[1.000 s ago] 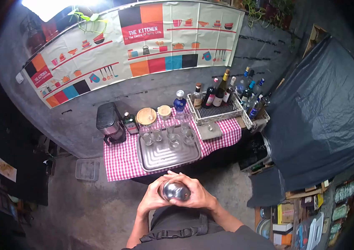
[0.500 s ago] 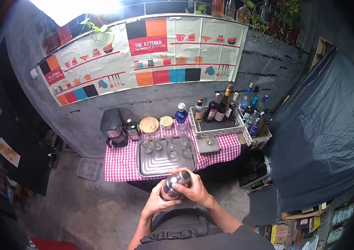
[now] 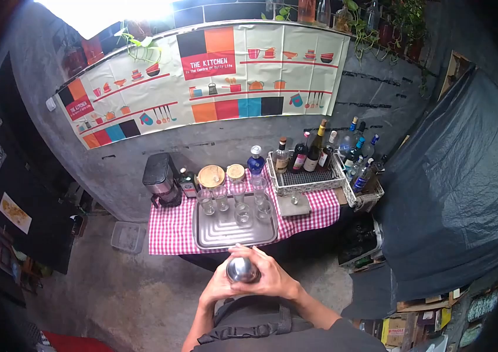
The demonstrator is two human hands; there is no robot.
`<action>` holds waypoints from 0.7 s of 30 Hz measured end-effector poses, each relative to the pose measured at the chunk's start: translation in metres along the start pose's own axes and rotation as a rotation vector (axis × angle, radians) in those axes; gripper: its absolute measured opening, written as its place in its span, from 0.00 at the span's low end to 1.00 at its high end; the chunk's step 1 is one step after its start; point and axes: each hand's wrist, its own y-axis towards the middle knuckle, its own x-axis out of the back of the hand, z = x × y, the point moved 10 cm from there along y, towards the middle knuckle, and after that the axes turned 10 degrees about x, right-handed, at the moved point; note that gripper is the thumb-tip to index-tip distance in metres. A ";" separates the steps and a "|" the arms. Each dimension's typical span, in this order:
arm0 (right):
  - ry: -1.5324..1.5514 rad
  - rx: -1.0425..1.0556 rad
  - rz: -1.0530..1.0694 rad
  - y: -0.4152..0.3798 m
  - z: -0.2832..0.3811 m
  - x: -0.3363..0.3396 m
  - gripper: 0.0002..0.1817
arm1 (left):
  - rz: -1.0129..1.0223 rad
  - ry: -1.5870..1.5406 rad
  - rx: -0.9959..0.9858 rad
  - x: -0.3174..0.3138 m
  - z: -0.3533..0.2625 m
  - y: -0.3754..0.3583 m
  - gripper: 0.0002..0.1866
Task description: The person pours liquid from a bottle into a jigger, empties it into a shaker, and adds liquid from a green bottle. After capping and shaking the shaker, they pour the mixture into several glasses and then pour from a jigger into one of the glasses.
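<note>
A shiny metal cocktail shaker (image 3: 242,269) is clasped between both hands in front of my body, short of the table's front edge. One rounded end of it faces up toward me; its far end is hidden. My left hand (image 3: 218,286) wraps its left side. Around the right side and the far side curl the fingers of my right hand (image 3: 274,278). Beyond the hands, a metal tray (image 3: 219,236) lies on a red-and-white checked cloth (image 3: 167,234). Several clear glasses (image 3: 242,213) stand toward the back of that tray.
A coffee maker (image 3: 162,179) and a dark bottle (image 3: 188,183) stand at the table's left. Behind the tray are wooden-lidded jars (image 3: 211,176) and a blue bottle (image 3: 255,161). A wicker basket (image 3: 307,186) holds several bottles. A plastic bin (image 3: 127,237) sits on the floor.
The shaker has turned from a slant, with its cap toward the upper right, to having its rounded end toward me. My right hand has shifted around it and slightly lower.
</note>
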 end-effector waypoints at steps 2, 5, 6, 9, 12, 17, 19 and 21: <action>0.080 0.000 -0.005 -0.006 -0.002 0.004 0.38 | -0.016 0.104 -0.054 0.005 -0.008 -0.001 0.42; 0.268 -0.214 -0.073 -0.018 -0.030 0.004 0.39 | 0.012 0.071 0.019 -0.003 -0.003 -0.003 0.41; 0.302 -0.301 -0.084 -0.018 -0.036 0.001 0.39 | 0.015 0.000 0.026 -0.006 0.003 -0.002 0.41; 0.146 -0.141 -0.062 -0.009 -0.020 -0.006 0.39 | 0.044 -0.077 0.044 0.000 0.017 -0.001 0.41; 0.026 0.001 0.021 -0.011 -0.001 -0.001 0.39 | 0.027 0.144 -0.050 0.007 -0.003 -0.004 0.42; 0.280 -0.373 -0.120 -0.024 -0.043 -0.001 0.36 | 0.056 0.020 0.021 -0.010 0.001 -0.004 0.41; 0.116 -0.221 -0.107 -0.013 -0.024 -0.002 0.37 | 0.090 -0.097 0.083 -0.013 0.017 -0.002 0.42; -0.098 0.067 -0.012 -0.005 0.014 0.000 0.37 | 0.068 -0.008 0.026 -0.003 0.005 -0.006 0.42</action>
